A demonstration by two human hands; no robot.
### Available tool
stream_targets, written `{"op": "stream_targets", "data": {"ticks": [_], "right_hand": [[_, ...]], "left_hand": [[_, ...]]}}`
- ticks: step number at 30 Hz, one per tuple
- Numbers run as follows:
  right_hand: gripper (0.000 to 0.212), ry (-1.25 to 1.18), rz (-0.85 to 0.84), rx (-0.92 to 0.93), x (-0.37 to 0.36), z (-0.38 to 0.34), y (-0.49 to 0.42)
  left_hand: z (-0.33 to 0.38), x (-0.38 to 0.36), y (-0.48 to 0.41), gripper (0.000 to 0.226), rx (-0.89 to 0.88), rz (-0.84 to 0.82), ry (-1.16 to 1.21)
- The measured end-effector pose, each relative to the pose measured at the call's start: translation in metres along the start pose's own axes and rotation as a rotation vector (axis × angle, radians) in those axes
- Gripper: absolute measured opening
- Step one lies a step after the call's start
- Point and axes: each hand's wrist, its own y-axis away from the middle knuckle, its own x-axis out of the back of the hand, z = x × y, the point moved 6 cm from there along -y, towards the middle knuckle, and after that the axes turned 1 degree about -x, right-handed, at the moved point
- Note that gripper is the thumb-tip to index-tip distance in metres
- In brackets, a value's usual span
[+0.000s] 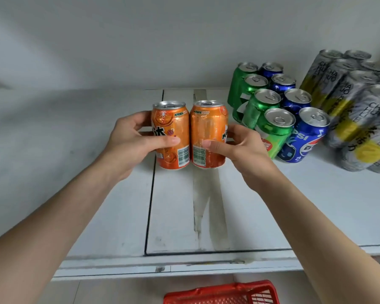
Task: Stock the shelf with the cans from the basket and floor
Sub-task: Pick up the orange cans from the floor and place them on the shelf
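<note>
At the middle of the white shelf (316,205), the left hand (127,145) grips the left orange can (171,130) and the right hand (244,148) the right orange can (208,128), fingers curled round each. Both cans are upright and side by side, axes vertical, tabs up, barcodes toward the person.

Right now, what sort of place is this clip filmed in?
Likely a shop or stockroom: a white shelf holds rows of green cans, blue cans and tall silver cans, and a red basket sits below.
</note>
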Motion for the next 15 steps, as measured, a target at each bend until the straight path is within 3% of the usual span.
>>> {"op": "stream_targets", "data": {"ticks": [6,9,15], "right_hand": [[0.076,-0.007,0.045,0.04,-0.004,0.01,-0.039],[0.069,-0.014,0.065,0.034,-0.007,0.02,-0.057],[0.082,-0.065,0.092,0.038,-0.012,0.031,-0.084]], "left_hand": [[-0.01,-0.001,-0.042,0.086,-0.041,-0.035,-0.035],[-0.016,0.0,-0.057,0.083,-0.063,-0.032,-0.019],[-0.031,0.004,-0.084,0.086,-0.07,-0.044,-0.019]]}}
